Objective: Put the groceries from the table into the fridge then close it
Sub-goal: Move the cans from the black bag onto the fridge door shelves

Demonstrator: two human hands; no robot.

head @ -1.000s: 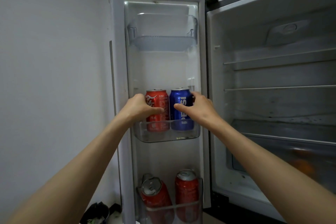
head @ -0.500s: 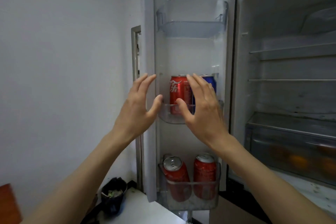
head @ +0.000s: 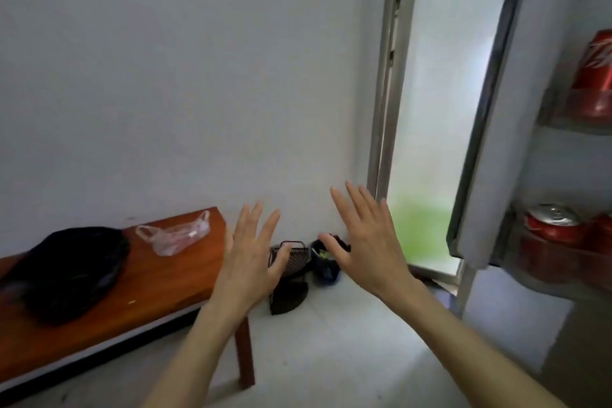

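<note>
Groceries seem to remain on the wooden table (head: 159, 278) at the left — a black bag (head: 63, 272) on its near part and a clear plastic bag (head: 174, 235) farther along, content too blurred to tell. Both hands are spread wide and hold nothing; the left hand (head: 253, 262) is nearer the table than the right hand (head: 367, 245). At the right, the fridge door (head: 496, 142) stands open with red cans (head: 553, 228) in its shelves.

1. One view only: the head camera, wide-angle, looks forward and down from standing height.
2. It faces the white wall (head: 165, 76); the wooden table (head: 159, 285) lies near left.
3. The open fridge door (head: 506, 109) fills the near right edge.
</note>
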